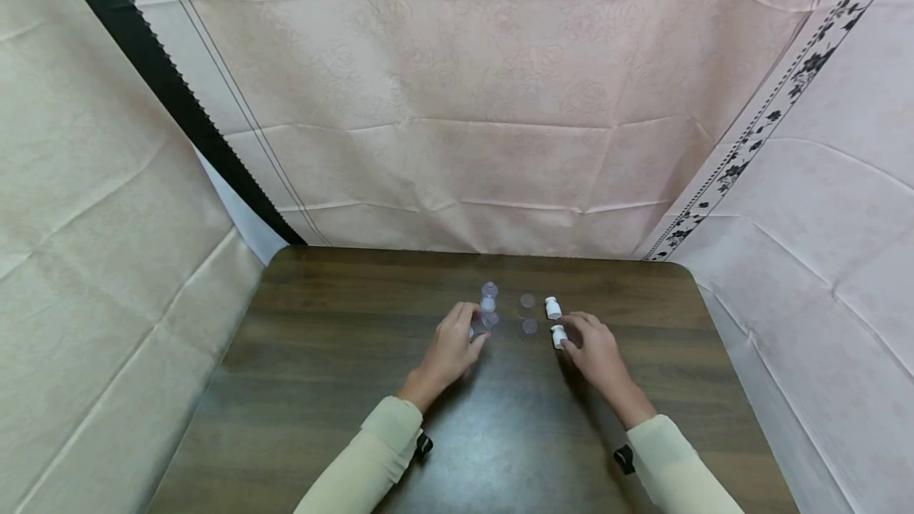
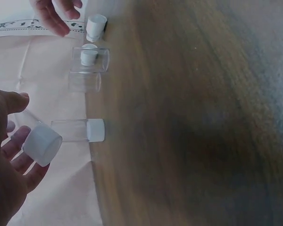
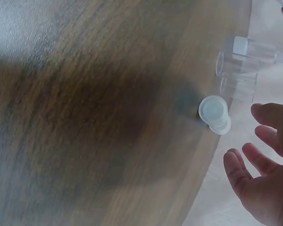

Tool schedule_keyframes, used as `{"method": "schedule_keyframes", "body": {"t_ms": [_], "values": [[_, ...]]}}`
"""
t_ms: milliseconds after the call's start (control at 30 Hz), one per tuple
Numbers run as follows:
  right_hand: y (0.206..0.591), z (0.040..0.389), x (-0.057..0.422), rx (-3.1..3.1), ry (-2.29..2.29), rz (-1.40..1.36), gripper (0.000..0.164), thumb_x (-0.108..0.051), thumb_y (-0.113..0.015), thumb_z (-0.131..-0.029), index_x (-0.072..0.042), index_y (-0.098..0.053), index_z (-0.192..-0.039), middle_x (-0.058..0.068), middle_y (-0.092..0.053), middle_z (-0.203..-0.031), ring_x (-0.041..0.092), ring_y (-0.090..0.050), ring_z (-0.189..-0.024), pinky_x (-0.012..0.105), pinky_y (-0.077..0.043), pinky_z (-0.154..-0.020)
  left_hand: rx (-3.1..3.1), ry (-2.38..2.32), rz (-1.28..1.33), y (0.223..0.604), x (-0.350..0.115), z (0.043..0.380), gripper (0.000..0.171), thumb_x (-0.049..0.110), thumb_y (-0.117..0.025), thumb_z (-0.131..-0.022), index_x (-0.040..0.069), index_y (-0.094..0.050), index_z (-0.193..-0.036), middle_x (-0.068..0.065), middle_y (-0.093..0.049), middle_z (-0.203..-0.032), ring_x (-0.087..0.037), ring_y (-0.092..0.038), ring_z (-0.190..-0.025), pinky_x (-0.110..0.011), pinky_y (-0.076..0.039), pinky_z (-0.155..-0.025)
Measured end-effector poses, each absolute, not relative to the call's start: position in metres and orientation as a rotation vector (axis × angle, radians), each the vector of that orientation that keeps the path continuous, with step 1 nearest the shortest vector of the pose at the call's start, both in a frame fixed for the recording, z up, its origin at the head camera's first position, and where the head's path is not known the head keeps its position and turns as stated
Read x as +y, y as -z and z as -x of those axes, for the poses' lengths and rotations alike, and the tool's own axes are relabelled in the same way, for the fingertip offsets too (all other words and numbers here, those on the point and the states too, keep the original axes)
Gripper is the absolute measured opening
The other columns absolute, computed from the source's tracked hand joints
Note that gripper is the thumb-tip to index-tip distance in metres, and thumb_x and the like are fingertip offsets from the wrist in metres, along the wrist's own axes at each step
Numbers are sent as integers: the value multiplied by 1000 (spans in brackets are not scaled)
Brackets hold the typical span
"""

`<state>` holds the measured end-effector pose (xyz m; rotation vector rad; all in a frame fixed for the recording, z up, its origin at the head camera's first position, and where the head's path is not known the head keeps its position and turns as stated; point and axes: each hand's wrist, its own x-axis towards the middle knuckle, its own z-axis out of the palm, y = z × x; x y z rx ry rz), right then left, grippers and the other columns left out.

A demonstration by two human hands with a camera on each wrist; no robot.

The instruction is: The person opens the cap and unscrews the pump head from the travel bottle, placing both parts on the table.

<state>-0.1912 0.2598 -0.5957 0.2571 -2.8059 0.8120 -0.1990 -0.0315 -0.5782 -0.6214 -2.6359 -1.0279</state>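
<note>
In the head view my left hand (image 1: 448, 349) is at the middle of the table. It holds a small clear jar with a white end (image 2: 42, 143) between thumb and fingers, tilted, its clear part largely hidden. Just beyond is a second clear jar (image 2: 69, 130), standing with its white end (image 2: 95, 130) on the table. My right hand (image 1: 597, 349) has loosely bent, spread fingers (image 3: 236, 172) beside two small white bottles, the nearer (image 1: 559, 337) and the farther (image 1: 553, 308). In the right wrist view a gap shows between these fingers and the bottles.
Between the hands two clear jars, the nearer (image 1: 529, 327) and the farther (image 1: 527, 301), stand on the brown wooden table (image 1: 343, 355). Pale cloth (image 1: 457, 101) hangs behind the table's far edge and along both sides. A dark strap (image 1: 624, 460) is on the right wrist.
</note>
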Motion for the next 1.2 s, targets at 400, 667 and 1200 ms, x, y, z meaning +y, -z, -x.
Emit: {"method": "schedule_keyframes", "body": {"t_ms": [400,667,1200], "values": [[594,183,252,-2773,-820,-298,41,-6,-84,-83,-2,-72,-123,20,-67,-130,45,-64,-117,63,-50,-96,-2616,1197,463,590,-20,206,41,12,-85,-86,9,-58,-117,-7,-66,-110,-22,-69,-102,-37,-59,-89],[592,180,248,-2757,-806,-319,42,-4,-85,-82,-1,-72,-123,20,-68,-129,44,-65,-114,60,-52,-92,-2589,1248,418,600,-15,212,42,11,-88,-82,8,-61,-114,-11,-70,-106,-25,-69,-99,-39,-59,-87],[586,171,244,-2750,-790,-333,40,-8,-86,-83,-2,-73,-121,17,-68,-128,39,-66,-116,57,-54,-93,-2585,1374,331,615,-5,218,42,5,-87,-82,6,-60,-113,-16,-71,-106,-29,-70,-100,-41,-59,-83]]}}
